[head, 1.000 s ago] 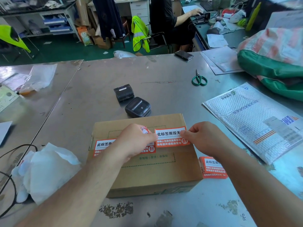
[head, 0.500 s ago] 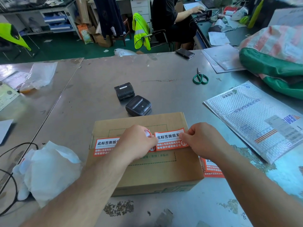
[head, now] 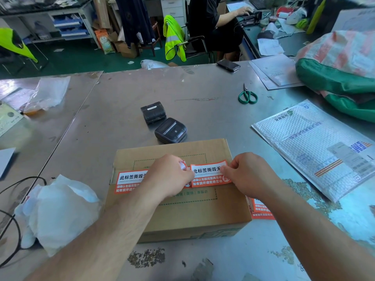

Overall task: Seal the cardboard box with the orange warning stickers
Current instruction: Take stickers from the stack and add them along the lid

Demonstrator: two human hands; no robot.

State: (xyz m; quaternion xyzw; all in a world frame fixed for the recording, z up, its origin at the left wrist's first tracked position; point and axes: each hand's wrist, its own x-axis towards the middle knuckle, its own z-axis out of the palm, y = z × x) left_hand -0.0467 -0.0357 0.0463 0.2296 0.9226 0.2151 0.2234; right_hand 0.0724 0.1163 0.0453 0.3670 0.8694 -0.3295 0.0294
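Head view: the cardboard box (head: 182,218) sits at the near edge of the desk (head: 121,122), with one orange sticker (head: 129,181) already across its seam. The left hand (head: 170,177) and right hand (head: 249,175) pinch the ends of a second sticker (head: 209,175) with curled fingers. It has sunk closer to the seam in the last second, so pressing down likely comes next.

Scuffed grey steel table (head: 125,110), dark green floor (head: 77,57) past its far edge, white shelving unit (head: 67,25) far left, black chair (head: 194,39) wearing a neon-yellow vest (head: 173,37).
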